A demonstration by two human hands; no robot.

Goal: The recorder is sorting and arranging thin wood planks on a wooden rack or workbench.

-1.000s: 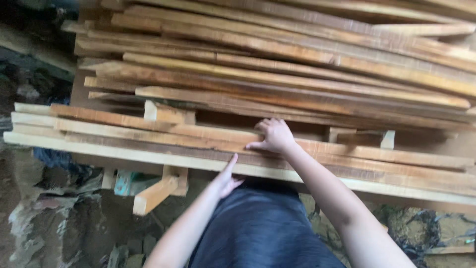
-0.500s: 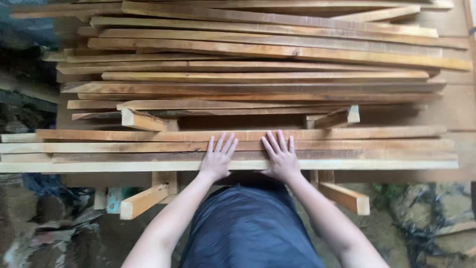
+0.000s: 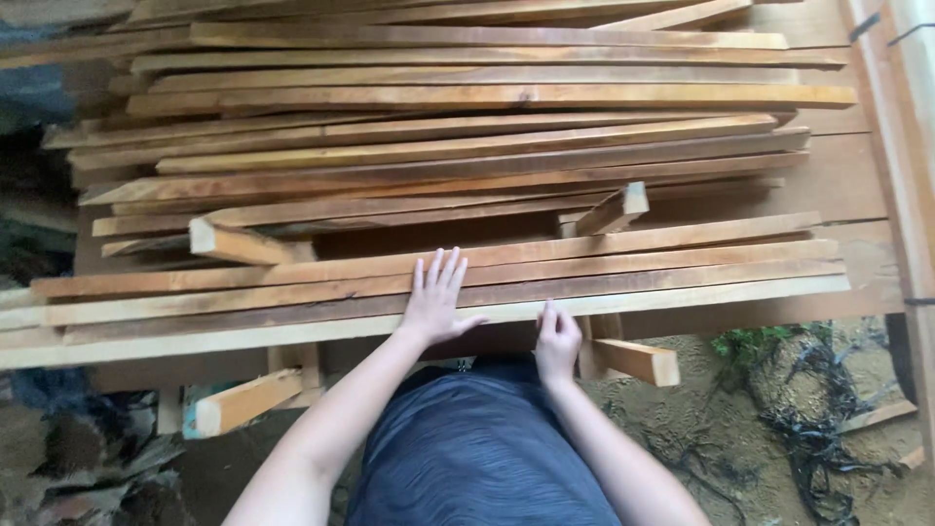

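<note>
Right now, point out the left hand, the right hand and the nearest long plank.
left hand (image 3: 434, 297), head view, back of the hand.
right hand (image 3: 557, 341), head view, back of the hand.
nearest long plank (image 3: 730, 292), head view, pale top face.

Under our left hand (image 3: 435, 300) and right hand (image 3: 556, 341) we see long, thin orange-brown wooden slats (image 3: 438, 282), matt and rough-sawn, with visible grain. The pale front slat (image 3: 682, 295) looks drier and lighter. At 11 o'clock from the left hand, a short square wooden block (image 3: 239, 244) shows a raw cut end. Our dark blue-grey garment (image 3: 477, 458) is soft matt cloth. At 4 o'clock, the brown ground (image 3: 721, 409) is rough, dull earth.
</note>
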